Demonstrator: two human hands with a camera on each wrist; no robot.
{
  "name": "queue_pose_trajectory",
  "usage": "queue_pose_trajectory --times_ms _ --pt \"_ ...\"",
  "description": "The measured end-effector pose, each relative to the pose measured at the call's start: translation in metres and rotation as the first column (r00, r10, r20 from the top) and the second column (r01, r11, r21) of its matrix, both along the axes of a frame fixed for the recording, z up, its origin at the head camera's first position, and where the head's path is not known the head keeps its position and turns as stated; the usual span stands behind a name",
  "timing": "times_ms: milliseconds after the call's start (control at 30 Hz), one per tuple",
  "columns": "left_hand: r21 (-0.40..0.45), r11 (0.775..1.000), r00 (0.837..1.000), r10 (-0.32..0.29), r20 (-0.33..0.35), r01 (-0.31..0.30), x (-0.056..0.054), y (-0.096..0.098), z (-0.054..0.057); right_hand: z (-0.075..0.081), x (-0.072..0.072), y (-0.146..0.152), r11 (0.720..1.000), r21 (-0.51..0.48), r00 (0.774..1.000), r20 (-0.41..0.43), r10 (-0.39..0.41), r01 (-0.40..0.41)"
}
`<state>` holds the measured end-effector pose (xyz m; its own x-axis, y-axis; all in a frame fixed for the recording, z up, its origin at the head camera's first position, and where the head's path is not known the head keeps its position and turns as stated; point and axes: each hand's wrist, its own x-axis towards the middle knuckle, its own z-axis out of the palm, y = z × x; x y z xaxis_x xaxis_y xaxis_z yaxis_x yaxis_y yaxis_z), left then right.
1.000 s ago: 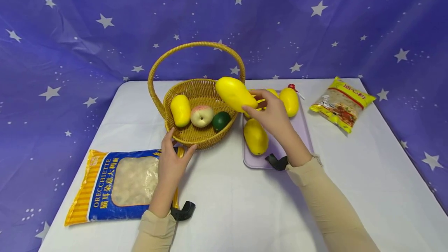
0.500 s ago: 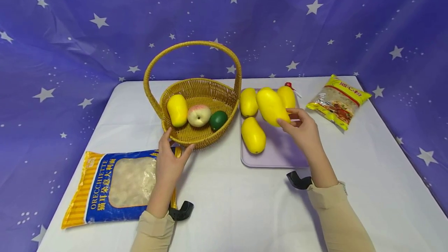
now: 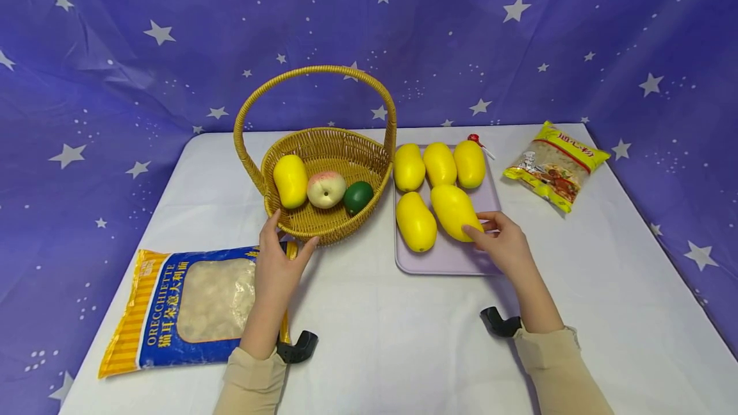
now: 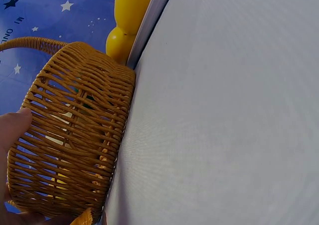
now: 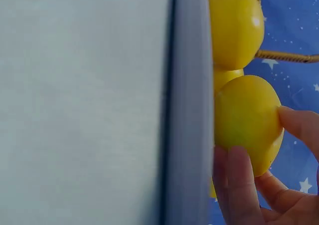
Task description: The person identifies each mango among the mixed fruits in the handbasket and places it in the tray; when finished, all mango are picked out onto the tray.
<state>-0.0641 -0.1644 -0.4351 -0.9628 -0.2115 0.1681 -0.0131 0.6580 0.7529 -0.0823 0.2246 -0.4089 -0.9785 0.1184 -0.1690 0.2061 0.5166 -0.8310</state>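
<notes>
My right hand holds a yellow mango by its right end, thumb and fingers around it, at the front middle of the lilac tray. In the right wrist view, the fingertips press the held mango from opposite sides. Several more mangoes lie on the tray, one of them a mango just left of the held one. My left hand grips the front of the wicker basket, thumb and fingers spread along its outside. Inside sit a mango, a peach and a dark green fruit.
A blue and orange pasta bag lies under my left forearm. Behind the tray is a red lollipop, and a yellow noodle packet rests at the back right. The basket's tall handle arches up against the starry backdrop.
My right hand has carried the mango from over the basket's right rim to the right and down onto the tray's front. The left hand has stayed at the basket.
</notes>
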Motion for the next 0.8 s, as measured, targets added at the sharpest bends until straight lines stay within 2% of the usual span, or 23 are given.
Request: queue_pose_trajectory --times_ms 567,800 --pt "0.0 1.0 1.0 -0.001 0.004 0.001 0.002 0.0 0.0 -0.015 -0.003 0.0 0.992 -0.127 0.994 0.112 -0.01 0.024" --pt "0.012 1.0 1.0 -0.003 0.014 0.002 0.001 0.0 0.002 -0.017 -0.004 -0.008 0.977 -0.212 0.995 0.103 -0.002 0.024"
